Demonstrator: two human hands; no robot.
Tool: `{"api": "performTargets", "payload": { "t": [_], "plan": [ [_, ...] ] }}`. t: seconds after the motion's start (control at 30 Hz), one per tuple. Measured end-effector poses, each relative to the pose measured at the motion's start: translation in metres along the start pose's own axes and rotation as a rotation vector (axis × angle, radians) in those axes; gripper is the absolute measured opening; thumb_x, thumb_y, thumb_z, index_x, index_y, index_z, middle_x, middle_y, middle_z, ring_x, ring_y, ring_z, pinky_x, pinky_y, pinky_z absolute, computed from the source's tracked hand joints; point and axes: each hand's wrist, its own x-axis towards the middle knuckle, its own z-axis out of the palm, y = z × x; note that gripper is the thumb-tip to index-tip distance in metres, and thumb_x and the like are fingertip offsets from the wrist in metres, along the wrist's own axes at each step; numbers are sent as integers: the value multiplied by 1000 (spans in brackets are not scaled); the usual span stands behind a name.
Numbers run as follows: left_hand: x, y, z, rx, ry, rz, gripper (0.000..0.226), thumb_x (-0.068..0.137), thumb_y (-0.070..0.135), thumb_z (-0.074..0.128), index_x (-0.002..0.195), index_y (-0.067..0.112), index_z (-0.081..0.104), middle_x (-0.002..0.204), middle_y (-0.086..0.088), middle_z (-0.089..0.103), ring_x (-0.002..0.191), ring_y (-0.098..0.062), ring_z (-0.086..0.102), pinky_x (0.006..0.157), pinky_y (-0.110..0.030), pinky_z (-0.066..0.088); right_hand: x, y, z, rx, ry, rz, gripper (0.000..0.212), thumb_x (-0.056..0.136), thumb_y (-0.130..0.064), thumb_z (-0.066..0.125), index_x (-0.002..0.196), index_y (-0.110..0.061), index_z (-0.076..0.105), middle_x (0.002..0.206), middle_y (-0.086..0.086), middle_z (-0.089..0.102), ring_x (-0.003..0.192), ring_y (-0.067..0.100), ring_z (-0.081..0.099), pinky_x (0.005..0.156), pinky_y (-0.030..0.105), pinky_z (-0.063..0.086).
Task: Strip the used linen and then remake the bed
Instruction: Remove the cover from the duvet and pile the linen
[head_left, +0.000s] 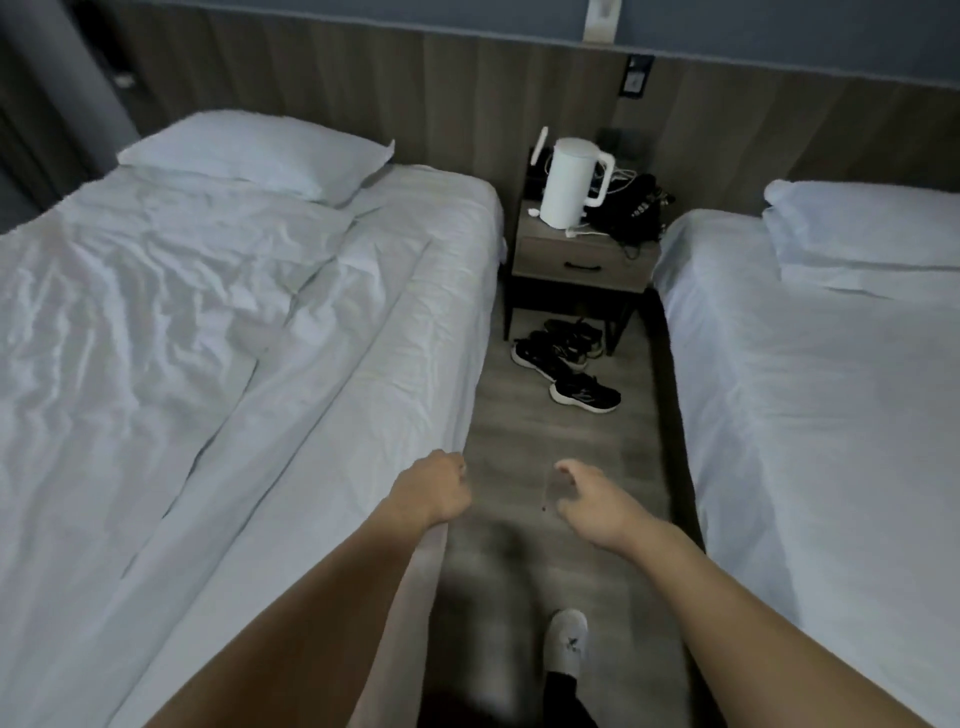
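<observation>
2 beds: left bed (218, 332), filling left of frame, has wrinkled white linen (156, 291) and 1 pillow (260, 153) at upper left; right bed (831, 389) smooth, w/ 2 stacked pillows (857, 228). Grey wood-look floor (519, 441) between them. 1 nightstand (582, 260) at top centre w/ 1 white kettle (574, 182). 3 black shoes (566, 358) below it. Left hand (434, 488) at bed edge, fingers curled; cannot tell if it grips linen. Right hand (592, 506) half open, holds nothing.

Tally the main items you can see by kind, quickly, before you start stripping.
Beds with white linen: 2, the rumpled left bed and the smooth right bed
White pillows: 2
Grey wooden nightstand: 1
White plastic electric kettle: 1
Black trainers with white soles: 3
Total: 9
</observation>
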Motion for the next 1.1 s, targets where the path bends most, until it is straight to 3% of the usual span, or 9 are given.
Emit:
{"api": "performTargets", "payload": {
  "t": [0.1,0.3,0.43,0.63,0.7,0.8,0.93,1.0,1.1],
  "plan": [
    [56,-11,-31,-16,60,-140,31,94,26,46,121,14,54,122,-3,53,107,-21,55,85,-29,44,86,-21,-39,-53,-46,-68,57,92,-19,52,146,-18,35,148,7,37,134,23,41,102,31,39],
    [147,-64,-95,-93,200,-358,35,93,30,48,125,19,55,124,-4,55,109,-24,57,86,-31,47,244,-106,-102,-146,-134,-197,54,89,-22,52,142,-21,39,137,-2,46,125,21,47,98,30,40],
    [222,-137,-134,-221,308,-564,35,92,28,49,124,16,55,125,-10,55,110,-30,56,91,-38,48,371,-192,-111,-189,-266,-265,55,93,-27,48,146,-23,32,145,1,38,125,20,45,98,34,44],
    [368,-252,-202,-293,379,-831,46,89,26,49,133,15,45,132,-10,46,119,-34,45,93,-45,43,570,-303,-114,-263,-283,-324,58,93,-25,49,148,-23,29,148,1,35,111,17,48,79,26,40],
    [421,-277,-227,-286,426,-853,51,88,25,50,137,17,40,135,-9,42,123,-33,39,94,-48,40,637,-335,-112,-312,-285,-335,58,94,-26,49,148,-23,29,148,3,34,115,20,49,80,27,42],
    [504,-317,-252,-274,447,-864,64,85,29,54,142,25,27,146,-5,25,136,-32,23,100,-56,32,741,-388,-103,-314,-224,-343,63,90,-32,54,147,-18,30,146,8,36,121,27,48,93,35,46],
    [613,-390,-248,-236,495,-919,81,86,56,51,148,37,3,159,0,-5,147,-29,-10,105,-76,5,888,-456,-65,-154,-118,-272,86,88,-48,60,153,-13,16,152,13,28,133,32,39,104,38,38],
    [662,-417,-231,-187,506,-980,87,81,65,46,150,37,1,160,-2,-5,147,-29,-13,101,-79,-3,957,-479,-36,-221,18,-307,100,83,-61,61,153,-11,10,153,16,23,134,36,36,108,42,33],
    [717,-443,-191,-43,653,-1119,95,73,79,33,153,30,17,160,-11,12,148,-33,2,101,-79,-9,1038,-476,24,-461,261,-639,97,75,-68,63,145,-8,30,135,22,42,117,42,47,98,45,38]
  ]
}}
